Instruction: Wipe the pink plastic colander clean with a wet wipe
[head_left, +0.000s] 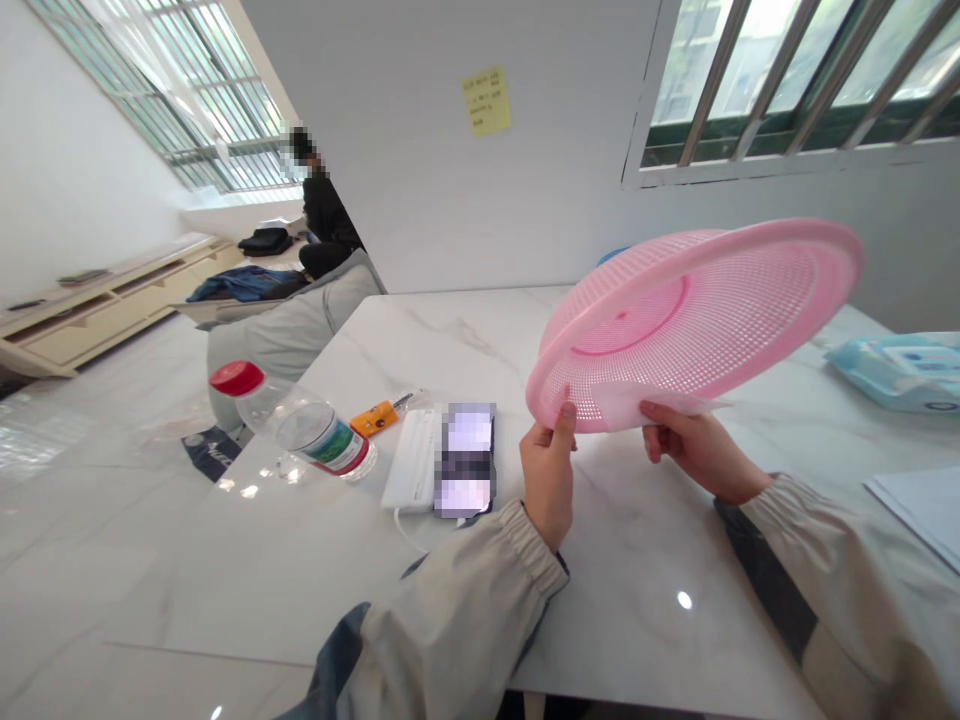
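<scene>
Pink basket (697,320) held tilted above worktop (450,340), near rim pinched by left hand (547,470); right hand (694,445) fingers press white cloth (637,405) on that rim.

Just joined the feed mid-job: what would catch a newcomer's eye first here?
The big pink basket, tilted above the marble table at centre right, gripped at its near rim by the left hand and right hand, which also holds a white wipe. A red-capped bottle lies left.

One pink basket (697,320), one bottle (300,425) and one power bank (412,460) are visible. Two hands, left (547,470) and right (697,445), hold the basket.
</scene>
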